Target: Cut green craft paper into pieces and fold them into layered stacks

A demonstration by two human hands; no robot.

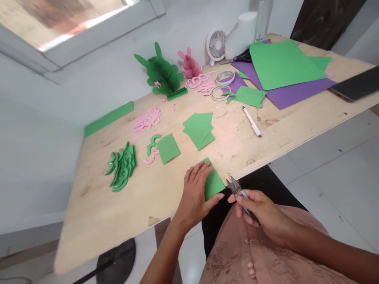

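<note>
Card [214,185]: I count 1 at the table [171,185] edge, then 1 pair of snips [236,186] and 1 marker [252,121]. My left hand [194,193] lies palm-down, fingers together, thumb splayed, the card beneath its fingers and rightward; my right hand [262,207] clamps the snips, blades parted.

Pink embroidered top [229,252], round buttons [251,265], black legwear [269,184].

Paper [213,183] on table [118,225], snips [236,187] right

LH [195,188] on grn card [214,184], RH [263,209] w/ snips [237,188].
</note>
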